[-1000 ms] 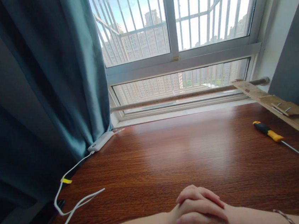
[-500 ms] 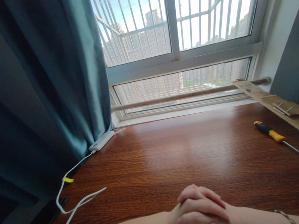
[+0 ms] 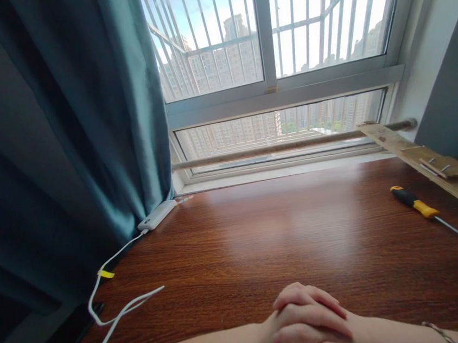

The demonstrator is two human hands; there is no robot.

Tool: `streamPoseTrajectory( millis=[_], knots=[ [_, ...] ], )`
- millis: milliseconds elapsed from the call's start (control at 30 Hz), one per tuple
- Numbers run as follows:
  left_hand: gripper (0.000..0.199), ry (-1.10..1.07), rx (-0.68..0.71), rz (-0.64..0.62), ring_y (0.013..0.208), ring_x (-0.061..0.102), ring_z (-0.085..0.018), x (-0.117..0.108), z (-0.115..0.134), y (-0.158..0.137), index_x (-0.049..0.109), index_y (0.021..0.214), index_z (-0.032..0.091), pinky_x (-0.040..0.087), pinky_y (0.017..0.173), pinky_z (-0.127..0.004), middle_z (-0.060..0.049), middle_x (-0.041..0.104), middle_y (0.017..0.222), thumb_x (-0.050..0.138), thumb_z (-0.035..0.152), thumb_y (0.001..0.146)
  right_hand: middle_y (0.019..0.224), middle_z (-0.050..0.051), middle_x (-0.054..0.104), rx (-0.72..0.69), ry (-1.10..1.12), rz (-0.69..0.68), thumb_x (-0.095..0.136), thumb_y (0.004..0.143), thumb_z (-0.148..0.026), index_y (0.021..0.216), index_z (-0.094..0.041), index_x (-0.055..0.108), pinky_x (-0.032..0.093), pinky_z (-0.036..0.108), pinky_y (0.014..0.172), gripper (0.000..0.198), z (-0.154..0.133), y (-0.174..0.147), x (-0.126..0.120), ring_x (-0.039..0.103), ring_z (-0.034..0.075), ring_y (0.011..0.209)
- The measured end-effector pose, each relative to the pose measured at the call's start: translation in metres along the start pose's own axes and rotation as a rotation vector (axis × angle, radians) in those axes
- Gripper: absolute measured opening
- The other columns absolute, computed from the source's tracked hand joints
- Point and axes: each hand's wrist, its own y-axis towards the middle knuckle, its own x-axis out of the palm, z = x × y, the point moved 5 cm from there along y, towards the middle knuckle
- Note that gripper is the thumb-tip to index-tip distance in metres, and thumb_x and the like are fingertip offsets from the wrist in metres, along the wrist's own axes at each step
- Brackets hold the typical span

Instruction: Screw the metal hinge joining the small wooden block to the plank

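Observation:
At the bottom edge my two hands are clasped together over the dark brown wooden table (image 3: 205, 261), with their fingers folded across one another. My left hand (image 3: 274, 325) comes in from the left and my right hand (image 3: 337, 313) from the right. Both are closed, and no object shows between them. Which finger belongs to which hand is hard to tell. A bracelet (image 3: 436, 330) circles my right wrist. Nearest on the right lies a screwdriver (image 3: 414, 202) with a black and yellow handle, well apart from the hands.
A white power strip (image 3: 158, 216) lies by the blue curtain (image 3: 137, 121), its white cable (image 3: 117, 317) looping at the left with a yellow tag (image 3: 107, 274). Along the right runs a wooden board (image 3: 429, 167) with nails or screws. A barred window (image 3: 266, 42) and a rail (image 3: 275, 148) stand behind.
The whole view has shifted very slightly to the right. My clasped hands and the things on the table keep their places.

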Motion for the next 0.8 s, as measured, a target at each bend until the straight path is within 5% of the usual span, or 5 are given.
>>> streamPoseTrajectory(
  millis=[100,267,400,567,800],
  knots=[
    [0.026,0.038,-0.004,0.012,0.087,0.064,-0.024,0.003,-0.002,-0.002,0.065,0.096,0.037,0.04,0.041,-0.018,-0.003,0.064,0.079,0.058,0.044,0.071,0.067,-0.004,0.064,0.008,-0.107,-0.007,0.034,0.094,-0.039,0.098,-0.023,0.07,0.046,0.016,0.052,0.039,0.001,0.0,0.001,0.061,0.003,0.056],
    [0.029,0.048,-0.012,0.036,0.089,0.064,-0.025,0.006,-0.007,-0.002,0.064,0.099,0.037,0.039,0.04,-0.018,-0.003,0.064,0.082,0.058,0.043,0.072,0.063,-0.005,0.064,-0.084,-0.238,0.027,0.06,0.084,-0.034,0.086,-0.025,0.072,0.044,0.01,0.047,0.015,-0.002,0.0,0.001,0.059,0.004,0.051],
    [0.031,0.031,0.005,0.048,0.087,0.064,-0.025,0.007,-0.01,-0.001,0.064,0.099,0.038,0.039,0.039,-0.019,-0.003,0.065,0.081,0.061,0.045,0.069,0.062,-0.008,0.062,-0.114,-0.387,0.008,0.029,0.095,-0.029,0.09,-0.02,0.07,0.044,0.013,0.053,0.043,0.003,0.001,0.002,0.059,0.0,0.051],
    [0.033,0.224,0.034,0.205,0.113,0.053,-0.032,0.009,-0.009,-0.006,0.06,0.108,0.038,0.042,0.044,-0.02,-0.005,0.064,0.098,0.054,0.04,0.076,0.062,-0.005,0.066,-0.132,-0.658,-0.013,0.066,0.072,-0.011,0.072,-0.025,0.072,0.039,0.008,0.045,0.015,0.011,0.005,0.0,0.057,0.003,0.043],
    [0.028,0.301,0.083,0.352,0.116,0.051,-0.033,0.011,-0.008,-0.007,0.062,0.103,0.037,0.042,0.045,-0.02,-0.005,0.065,0.096,0.053,0.038,0.077,0.043,-0.008,0.042,0.248,-0.934,-0.016,-0.008,0.077,-0.013,0.046,0.003,0.051,0.03,0.017,0.046,0.069,0.031,0.026,-0.001,0.052,-0.001,0.04]
  ],
)
